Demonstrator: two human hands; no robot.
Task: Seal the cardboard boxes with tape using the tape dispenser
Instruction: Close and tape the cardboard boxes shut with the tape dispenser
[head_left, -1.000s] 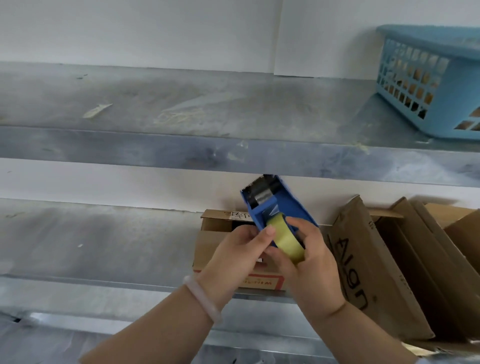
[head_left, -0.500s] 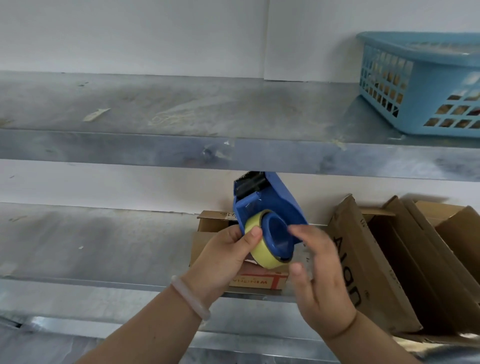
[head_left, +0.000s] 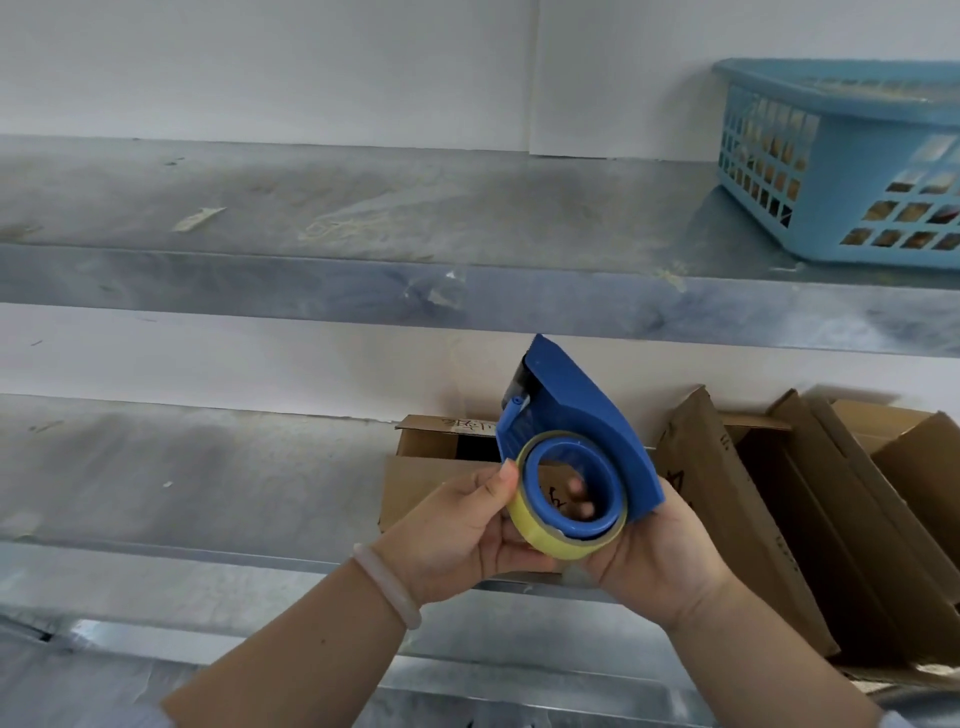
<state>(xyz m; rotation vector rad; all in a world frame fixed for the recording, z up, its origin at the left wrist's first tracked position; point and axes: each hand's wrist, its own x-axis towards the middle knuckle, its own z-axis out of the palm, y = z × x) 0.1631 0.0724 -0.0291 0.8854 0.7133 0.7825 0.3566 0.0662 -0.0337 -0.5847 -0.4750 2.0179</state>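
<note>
I face a plain white wall (head_left: 311, 62) behind a scuffed grey metal upper shelf (head_left: 363, 208). A light blue plastic lattice basket (head_left: 841, 171) sits at that shelf's right end; a second grey metal shelf (head_left: 182, 467) runs below it.

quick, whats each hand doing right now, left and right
Left hand: grips the tape roll.
Right hand: holds the tape dispenser, fingers curled behind it.

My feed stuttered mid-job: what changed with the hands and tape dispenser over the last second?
The tape dispenser turned so the open core of the roll faces the camera. The right hand let go of the roll, then regripped under the dispenser. The left hand kept hold, thumb on the roll; cardboard boxes and blue basket stayed put.
</note>
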